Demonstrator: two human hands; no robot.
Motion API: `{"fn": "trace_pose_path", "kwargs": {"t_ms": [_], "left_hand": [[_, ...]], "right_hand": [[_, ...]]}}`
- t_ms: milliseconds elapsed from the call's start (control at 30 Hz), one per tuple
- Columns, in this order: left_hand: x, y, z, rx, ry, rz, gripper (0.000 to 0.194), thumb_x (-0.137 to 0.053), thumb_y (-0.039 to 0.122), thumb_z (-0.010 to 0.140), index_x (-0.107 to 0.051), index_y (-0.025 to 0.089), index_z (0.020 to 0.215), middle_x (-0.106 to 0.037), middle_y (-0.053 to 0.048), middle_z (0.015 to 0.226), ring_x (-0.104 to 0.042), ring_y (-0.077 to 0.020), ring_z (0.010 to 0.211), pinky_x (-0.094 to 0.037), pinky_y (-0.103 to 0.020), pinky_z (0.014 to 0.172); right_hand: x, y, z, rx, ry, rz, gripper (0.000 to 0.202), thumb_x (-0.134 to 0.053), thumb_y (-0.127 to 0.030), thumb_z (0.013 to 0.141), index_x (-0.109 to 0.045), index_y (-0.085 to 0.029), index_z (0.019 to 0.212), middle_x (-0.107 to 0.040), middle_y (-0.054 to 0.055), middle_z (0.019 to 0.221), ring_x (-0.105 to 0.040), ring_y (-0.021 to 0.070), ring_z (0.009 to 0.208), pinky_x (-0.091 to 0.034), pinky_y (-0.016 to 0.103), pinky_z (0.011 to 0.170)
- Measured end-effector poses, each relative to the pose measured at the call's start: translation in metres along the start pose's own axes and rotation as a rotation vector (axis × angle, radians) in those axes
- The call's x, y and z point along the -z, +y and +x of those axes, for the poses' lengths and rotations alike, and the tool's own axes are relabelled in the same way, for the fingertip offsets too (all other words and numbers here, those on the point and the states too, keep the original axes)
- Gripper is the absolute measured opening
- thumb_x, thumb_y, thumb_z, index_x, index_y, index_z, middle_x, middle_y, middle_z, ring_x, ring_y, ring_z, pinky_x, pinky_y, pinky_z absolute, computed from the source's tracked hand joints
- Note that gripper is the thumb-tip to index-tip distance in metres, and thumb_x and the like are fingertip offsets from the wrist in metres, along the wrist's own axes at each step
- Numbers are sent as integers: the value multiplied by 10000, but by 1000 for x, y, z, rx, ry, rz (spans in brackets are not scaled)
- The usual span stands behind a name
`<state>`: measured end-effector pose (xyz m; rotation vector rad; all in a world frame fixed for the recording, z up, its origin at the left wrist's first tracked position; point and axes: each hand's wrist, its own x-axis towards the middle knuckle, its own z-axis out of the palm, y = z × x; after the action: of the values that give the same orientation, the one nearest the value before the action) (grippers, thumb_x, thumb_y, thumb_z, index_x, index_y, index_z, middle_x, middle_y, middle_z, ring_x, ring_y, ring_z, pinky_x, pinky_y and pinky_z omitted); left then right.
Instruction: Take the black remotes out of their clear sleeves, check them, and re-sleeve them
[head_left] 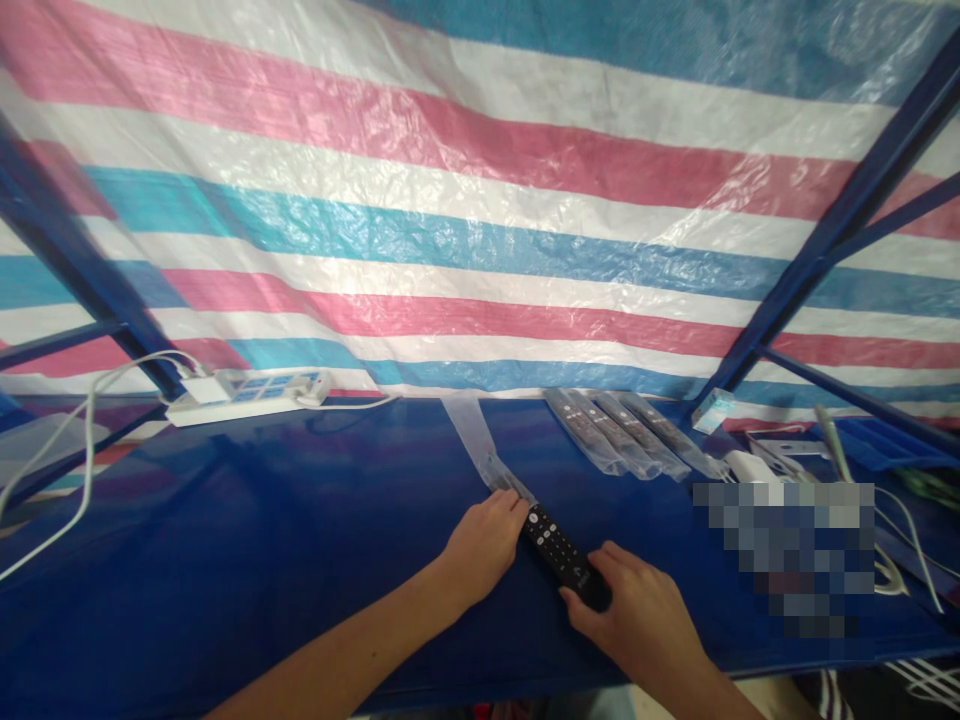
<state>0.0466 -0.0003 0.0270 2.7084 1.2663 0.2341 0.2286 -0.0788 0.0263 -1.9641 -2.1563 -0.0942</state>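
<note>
A black remote control (556, 552) lies slantwise over the blue table, buttons facing up. My right hand (637, 605) grips its lower end between thumb and fingers. At the upper end my left hand (487, 545) is closed on a clear plastic sleeve (474, 440), right where the sleeve meets the remote. The sleeve stretches away flat toward the back edge of the table. How far the remote's tip reaches into the sleeve is hidden by my left fingers.
Several bagged remotes (615, 432) lie in a row at the back. A white power strip (244, 395) with plugs and cables stands back left. A small box (712, 410), a white adapter (748, 468) and cables sit to the right. Blue metal posts (799, 275) and a striped tarp (480, 230) rise behind.
</note>
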Motion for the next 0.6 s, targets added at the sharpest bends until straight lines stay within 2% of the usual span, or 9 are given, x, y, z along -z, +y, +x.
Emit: {"fn": "trace_pose_path", "kwargs": {"t_ms": [167, 267, 367, 467, 600], "left_hand": [[1, -2, 0, 4, 11, -14, 276, -398, 59, 869, -568, 158, 1064, -618, -79, 1057, -575, -205, 1013, -493, -332, 873], [-1, -7, 0, 38, 62, -15, 245, -412, 82, 877, -573, 171, 1039, -623, -68, 1033, -581, -195, 994, -492, -315, 858], [-2, -11, 1, 74, 85, -15, 252, -356, 103, 917, -587, 176, 989, -628, -59, 964, -601, -183, 929, -498, -304, 821], [-2, -12, 1, 47, 94, -36, 259, -339, 109, 928, -586, 166, 978, -631, -61, 972, -603, -180, 927, -495, -301, 829], [-2, -9, -2, 10, 118, -45, 227, -364, 101, 910, -582, 162, 930, -632, -65, 929, -602, -189, 914, -502, -309, 810]], "right_hand": [[-4, -22, 30, -42, -48, 21, 235, -629, -431, 782, -641, -201, 739, -662, 36, 771, -652, 190, 741, -418, 262, 620], [-1, -19, 38, 18, -111, 123, 285, -635, -483, 789, -648, -202, 836, -665, 37, 857, -645, 190, 785, -425, 262, 649], [4, -8, 37, 90, -192, 225, 232, -670, -405, 787, -636, -228, 933, -660, 12, 907, -635, 165, 787, -417, 246, 649], [7, -3, 38, 83, -212, 204, 125, -656, -343, 809, -619, -226, 832, -654, -8, 840, -619, 147, 727, -381, 243, 610], [0, -15, 56, 49, -174, 110, 243, -616, -424, 830, -584, -216, 709, -648, -6, 754, -606, 152, 682, -317, 257, 560]]}}
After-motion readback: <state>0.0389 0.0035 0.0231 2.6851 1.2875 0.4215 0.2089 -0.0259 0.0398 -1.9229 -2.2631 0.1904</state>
